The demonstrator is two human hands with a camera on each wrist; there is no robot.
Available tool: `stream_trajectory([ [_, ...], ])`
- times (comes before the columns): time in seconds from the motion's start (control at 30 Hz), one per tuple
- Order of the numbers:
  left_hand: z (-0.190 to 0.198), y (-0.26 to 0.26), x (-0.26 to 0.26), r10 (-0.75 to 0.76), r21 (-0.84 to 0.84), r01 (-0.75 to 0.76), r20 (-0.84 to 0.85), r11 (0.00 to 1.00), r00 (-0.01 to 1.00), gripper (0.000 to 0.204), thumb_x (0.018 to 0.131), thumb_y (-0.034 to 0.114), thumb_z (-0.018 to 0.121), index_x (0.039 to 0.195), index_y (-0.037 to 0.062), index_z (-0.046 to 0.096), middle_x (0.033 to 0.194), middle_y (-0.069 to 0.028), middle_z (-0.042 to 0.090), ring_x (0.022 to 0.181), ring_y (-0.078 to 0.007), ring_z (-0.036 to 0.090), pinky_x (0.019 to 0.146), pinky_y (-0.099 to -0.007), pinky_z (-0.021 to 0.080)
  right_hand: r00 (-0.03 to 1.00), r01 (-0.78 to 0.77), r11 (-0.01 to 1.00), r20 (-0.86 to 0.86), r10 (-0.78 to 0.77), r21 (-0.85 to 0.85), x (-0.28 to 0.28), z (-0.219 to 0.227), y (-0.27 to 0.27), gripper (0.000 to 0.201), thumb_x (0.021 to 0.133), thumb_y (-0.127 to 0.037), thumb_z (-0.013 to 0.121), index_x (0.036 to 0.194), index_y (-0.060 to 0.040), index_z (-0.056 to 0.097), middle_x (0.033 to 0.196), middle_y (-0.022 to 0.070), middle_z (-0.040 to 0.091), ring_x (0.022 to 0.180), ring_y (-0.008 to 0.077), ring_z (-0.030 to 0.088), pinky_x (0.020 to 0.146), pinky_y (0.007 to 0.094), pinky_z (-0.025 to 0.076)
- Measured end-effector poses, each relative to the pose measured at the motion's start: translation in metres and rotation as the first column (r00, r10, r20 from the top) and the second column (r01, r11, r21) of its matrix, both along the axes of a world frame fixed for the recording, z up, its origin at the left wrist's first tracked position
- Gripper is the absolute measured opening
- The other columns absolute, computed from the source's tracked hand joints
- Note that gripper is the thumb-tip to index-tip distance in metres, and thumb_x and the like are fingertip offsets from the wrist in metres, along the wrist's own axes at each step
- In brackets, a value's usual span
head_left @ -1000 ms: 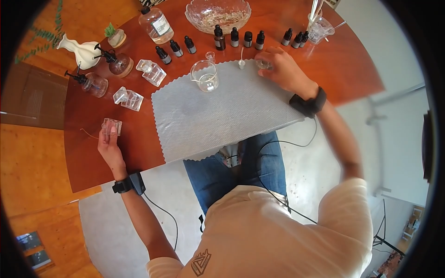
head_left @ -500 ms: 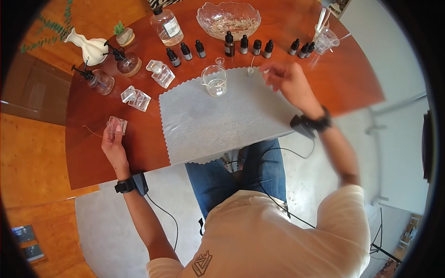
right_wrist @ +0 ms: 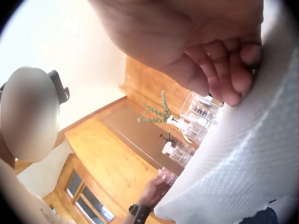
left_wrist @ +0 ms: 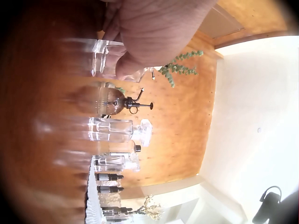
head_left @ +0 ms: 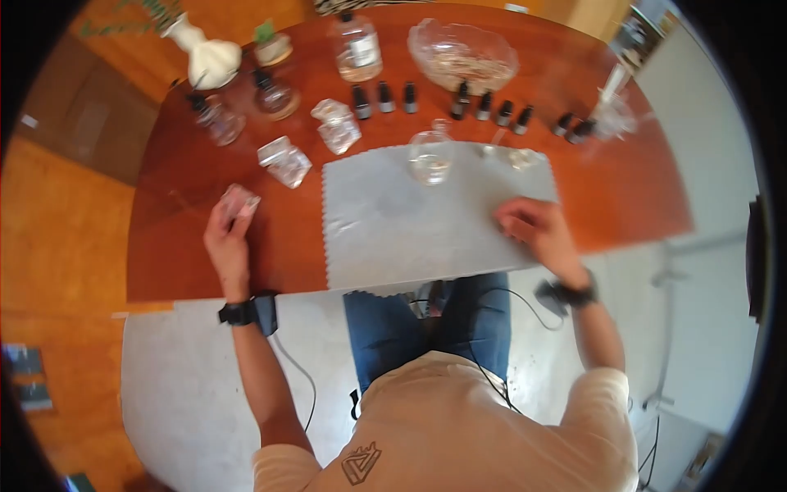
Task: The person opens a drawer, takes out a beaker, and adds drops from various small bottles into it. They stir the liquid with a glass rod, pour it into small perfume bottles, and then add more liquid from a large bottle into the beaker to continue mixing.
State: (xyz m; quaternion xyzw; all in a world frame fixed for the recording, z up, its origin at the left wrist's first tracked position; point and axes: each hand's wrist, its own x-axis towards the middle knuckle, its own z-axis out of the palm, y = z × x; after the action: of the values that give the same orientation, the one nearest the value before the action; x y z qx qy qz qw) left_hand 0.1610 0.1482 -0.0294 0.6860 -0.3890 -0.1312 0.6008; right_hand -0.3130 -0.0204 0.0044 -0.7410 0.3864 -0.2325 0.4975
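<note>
At the table's left side, my left hand (head_left: 229, 242) grips a small square clear glass bottle (left_wrist: 105, 58), thumb on its near face. In the left wrist view the bottle's base is at the tabletop. My right hand (head_left: 537, 234) is over the right part of the grey mat (head_left: 410, 234), fingers loosely curled with nothing in them, as the right wrist view shows. Beyond it, at the mat's far right edge, lies a small clear glass piece (head_left: 522, 158), blurred. A glass beaker (head_left: 430, 160) with a little clear liquid stands at the mat's far edge.
Two stoppered glass bottles (head_left: 285, 162) stand between the left hand and mat. Behind are spray bottles (head_left: 221, 121), a white vase (head_left: 213, 61), a large labelled bottle (head_left: 357, 49), several dark dropper bottles (head_left: 461, 100), a glass bowl (head_left: 463, 53) and a cup of sticks (head_left: 615, 115).
My right hand has let go of the small glass piece at the mat's far right and drawn back toward me. The left hand keeps its grip on the bottle. The head view has shifted.
</note>
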Motion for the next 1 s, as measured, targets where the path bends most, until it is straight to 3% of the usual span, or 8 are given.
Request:
stream_trajectory([
  [0.17,0.004,-0.001,-0.002,0.005,-0.023,-0.006,-0.024,1.000,1.000,0.037,0.095,0.004,0.072,0.131,-0.0038,0.065,0.120,-0.0094,0.074,0.111,-0.0165,0.068,0.101,-0.0297,0.051,0.984,0.176,0.970,0.070,-0.167,-0.170,0.005,-0.011,0.025,0.008,0.096,-0.004,0.066,0.098,0.0011,0.072,0.074,-0.0030,0.061,0.069,0.0040,0.050,0.062,0.0214,0.038],
  [0.53,0.003,0.000,-0.002,0.016,-0.024,-0.017,-0.049,1.000,0.999,0.041,0.094,0.003,0.073,0.133,-0.0033,0.063,0.123,-0.0092,0.072,0.114,-0.0169,0.067,0.102,-0.0299,0.051,0.962,0.272,0.951,0.076,-0.263,-0.145,0.019,-0.006,0.033,0.009,0.096,-0.004,0.066,0.099,0.0006,0.073,0.075,-0.0036,0.061,0.070,0.0035,0.050,0.064,0.0213,0.039],
  [0.7,0.005,0.002,-0.001,-0.033,-0.036,0.032,-0.046,0.999,0.998,0.041,0.094,-0.001,0.070,0.134,-0.0039,0.062,0.126,-0.0103,0.071,0.117,-0.0192,0.067,0.104,-0.0330,0.051,0.970,0.145,0.987,0.188,-0.154,0.063,0.022,-0.013,0.028,0.011,0.096,-0.003,0.067,0.106,0.0000,0.071,0.081,-0.0044,0.064,0.073,0.0035,0.051,0.065,0.0219,0.042],
  [0.73,0.009,0.018,0.005,-0.030,-0.042,0.029,-0.037,0.999,0.999,0.042,0.095,0.000,0.069,0.136,-0.0037,0.061,0.128,-0.0113,0.070,0.119,-0.0203,0.066,0.106,-0.0338,0.050,0.977,0.088,0.996,0.191,-0.091,0.023,0.034,-0.017,0.031,0.013,0.096,-0.002,0.066,0.107,0.0001,0.071,0.081,-0.0045,0.064,0.074,0.0037,0.052,0.065,0.0221,0.043],
  [0.77,0.002,0.001,-0.001,-0.106,-0.082,0.101,-0.058,0.991,0.993,0.044,0.096,0.001,0.068,0.138,-0.0035,0.059,0.130,-0.0122,0.069,0.122,-0.0214,0.065,0.107,-0.0345,0.049,0.982,0.107,0.993,0.160,-0.098,-0.050,0.022,-0.013,0.031,0.014,0.096,-0.001,0.065,0.109,0.0002,0.071,0.081,-0.0045,0.064,0.074,0.0040,0.052,0.066,0.0224,0.043],
  [0.83,-0.003,0.002,0.005,-0.102,-0.081,0.097,-0.071,0.992,0.992,0.051,0.097,0.003,0.067,0.145,-0.0025,0.053,0.137,-0.0145,0.064,0.128,-0.0241,0.061,0.110,-0.0361,0.047,0.963,0.097,0.995,0.252,-0.098,0.014,0.018,-0.008,0.028,0.015,0.096,0.000,0.064,0.109,0.0009,0.072,0.083,-0.0025,0.065,0.075,0.0048,0.056,0.066,0.0229,0.046],
  [0.93,-0.001,0.003,0.003,-0.094,-0.089,0.087,-0.073,0.992,0.993,0.059,0.096,0.005,0.069,0.151,-0.0010,0.048,0.143,-0.0162,0.060,0.132,-0.0260,0.058,0.112,-0.0366,0.045,0.895,0.333,0.943,0.315,-0.316,-0.001,-0.016,0.028,0.006,0.017,0.095,0.001,0.064,0.110,0.0012,0.073,0.086,-0.0003,0.066,0.076,0.0068,0.060,0.065,0.0232,0.048],
  [1.0,-0.005,0.004,0.007,-0.099,-0.095,0.092,-0.073,0.991,0.992,0.061,0.096,0.006,0.069,0.152,-0.0002,0.046,0.144,-0.0167,0.058,0.133,-0.0265,0.057,0.112,-0.0367,0.044,0.766,0.553,0.826,0.457,-0.453,-0.109,-0.056,0.053,-0.028,0.026,0.092,0.006,0.056,0.109,0.0011,0.074,0.083,0.0010,0.066,0.072,0.0077,0.061,0.062,0.0225,0.048],
])
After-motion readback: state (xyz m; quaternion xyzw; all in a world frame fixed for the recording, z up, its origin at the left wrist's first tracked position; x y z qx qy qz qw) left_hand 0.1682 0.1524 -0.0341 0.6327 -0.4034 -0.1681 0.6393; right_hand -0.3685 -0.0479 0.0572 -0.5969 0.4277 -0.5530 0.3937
